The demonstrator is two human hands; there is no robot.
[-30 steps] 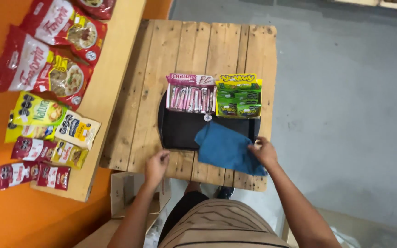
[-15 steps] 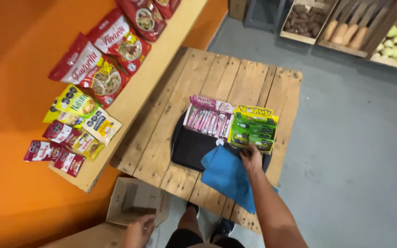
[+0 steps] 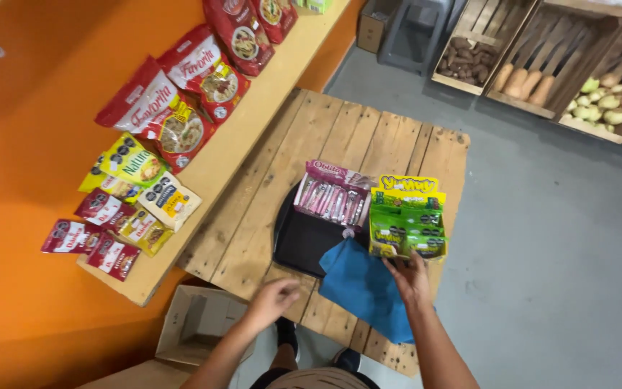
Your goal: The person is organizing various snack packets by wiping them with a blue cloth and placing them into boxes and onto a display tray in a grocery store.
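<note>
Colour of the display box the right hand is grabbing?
Bright green with a yellow header; the snack display box shows best in the head view, right hand at its bottom edge.

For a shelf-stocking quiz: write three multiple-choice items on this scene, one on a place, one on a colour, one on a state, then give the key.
1. Where does the black tray rest?
A. on the wooden pallet table
B. on the grey floor
C. on the orange shelf

2. What colour is the cloth by the tray?
A. red
B. blue
C. white

3. What is the right hand doing?
A. hanging free in the air
B. gripping the lower edge of the green snack display box
C. holding a red pasta bag

Key: 1 A, the tray sits on the slats beside the pink snack display box. 2 B, the cloth is plainly blue. 3 B, its fingers meet the green box's bottom edge, while the left hand hovers empty near the table's front edge.
</note>
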